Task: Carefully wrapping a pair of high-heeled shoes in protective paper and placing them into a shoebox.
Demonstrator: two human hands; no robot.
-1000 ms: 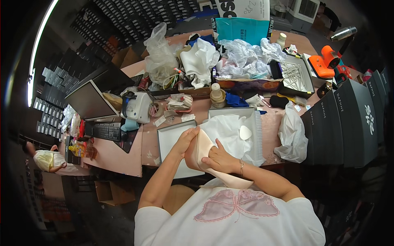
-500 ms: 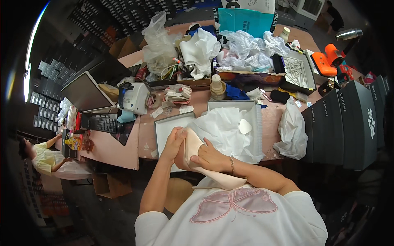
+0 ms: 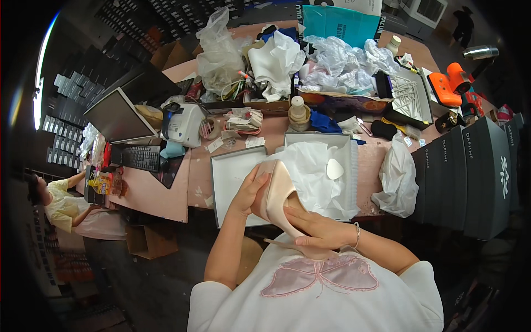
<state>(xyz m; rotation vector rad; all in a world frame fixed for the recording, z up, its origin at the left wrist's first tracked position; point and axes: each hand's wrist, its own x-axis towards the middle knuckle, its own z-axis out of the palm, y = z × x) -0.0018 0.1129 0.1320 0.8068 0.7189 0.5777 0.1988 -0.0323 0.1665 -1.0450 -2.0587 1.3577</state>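
A pale beige high-heeled pump [image 3: 278, 185] is held between my two hands, over the near edge of the table and close to my chest. Its toe points up and away, and its thin heel sticks out to the left near my shirt. My left hand [image 3: 247, 193] is closed around the toe from the left side. Wrapped over the shoe's side, my right hand [image 3: 323, 228] has its fingertips at the foot opening. Beyond lies an open grey shoe box [image 3: 352, 155] with white tissue paper [image 3: 307, 166] and a white oval pad [image 3: 334, 169]. Its lid [image 3: 227, 163] lies left of it.
Dark shoe boxes [image 3: 481, 166] stand in a row at right, beside a crumpled white bag [image 3: 397, 180]. A label printer [image 3: 185, 126], keyboard [image 3: 142, 157] and monitor [image 3: 120, 116] occupy the left. Plastic bags [image 3: 337, 61] fill the back. Another person [image 3: 63, 207] works far left.
The pump has turned to show more of its upper and foot opening. My right hand has slid down and right along it, and my left hand has moved slightly right.
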